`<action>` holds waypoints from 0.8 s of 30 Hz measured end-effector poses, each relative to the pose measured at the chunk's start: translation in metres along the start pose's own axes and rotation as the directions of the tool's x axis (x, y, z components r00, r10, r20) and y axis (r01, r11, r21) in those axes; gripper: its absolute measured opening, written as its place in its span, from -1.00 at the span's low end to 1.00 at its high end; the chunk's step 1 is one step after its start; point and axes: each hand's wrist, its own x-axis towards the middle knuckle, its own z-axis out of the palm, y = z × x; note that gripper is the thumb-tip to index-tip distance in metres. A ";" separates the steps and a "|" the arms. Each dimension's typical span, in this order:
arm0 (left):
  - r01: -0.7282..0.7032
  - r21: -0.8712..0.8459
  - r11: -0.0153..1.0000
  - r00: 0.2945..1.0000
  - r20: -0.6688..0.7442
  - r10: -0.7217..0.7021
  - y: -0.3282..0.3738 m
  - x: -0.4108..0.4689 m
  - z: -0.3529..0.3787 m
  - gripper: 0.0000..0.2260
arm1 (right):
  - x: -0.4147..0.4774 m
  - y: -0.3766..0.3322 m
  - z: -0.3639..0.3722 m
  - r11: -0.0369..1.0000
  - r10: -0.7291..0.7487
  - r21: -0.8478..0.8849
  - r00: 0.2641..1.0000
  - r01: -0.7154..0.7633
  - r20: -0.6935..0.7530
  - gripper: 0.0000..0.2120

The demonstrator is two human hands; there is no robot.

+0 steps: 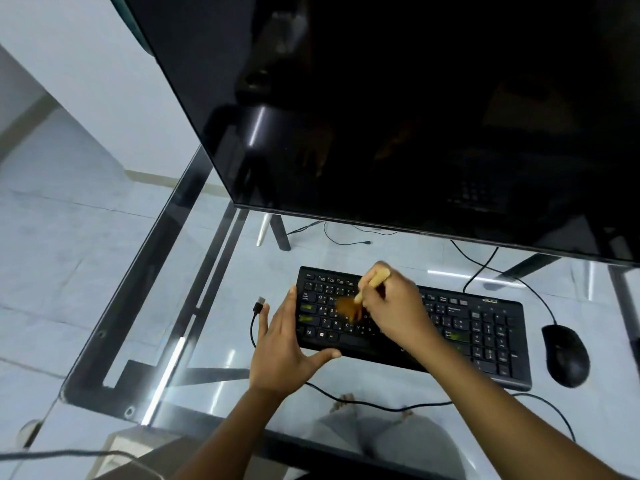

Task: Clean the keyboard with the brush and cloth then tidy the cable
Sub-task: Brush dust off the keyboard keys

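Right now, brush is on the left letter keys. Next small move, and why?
Probably sweep the brush rightward along the keyboard. The right hand holds its bristles over the left letter keys, while the keys further right and the number pad lie beyond them. The left hand braces the keyboard's left end, so it should stay put. No cloth is in view.

right hand (394, 306) – grip on brush (349, 308) | left hand (284, 344) steadies keyboard (485, 327)
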 end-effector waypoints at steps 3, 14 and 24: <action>0.004 -0.016 1.000 1.000 -0.004 -0.004 0.001 0.001 -0.001 0.09 | 0.014 -0.005 -0.004 0.997 0.003 0.072 0.984 0.010 -0.175 -0.92; 0.029 -0.007 1.000 1.000 0.001 -0.029 0.003 0.000 -0.001 0.06 | 0.030 -0.037 0.037 0.993 -0.031 0.118 0.996 0.020 0.087 -0.92; 0.020 -0.013 1.000 1.000 0.001 -0.020 0.002 0.000 -0.001 0.06 | 0.026 -0.028 0.021 0.991 0.008 0.135 0.993 0.008 -0.120 -0.89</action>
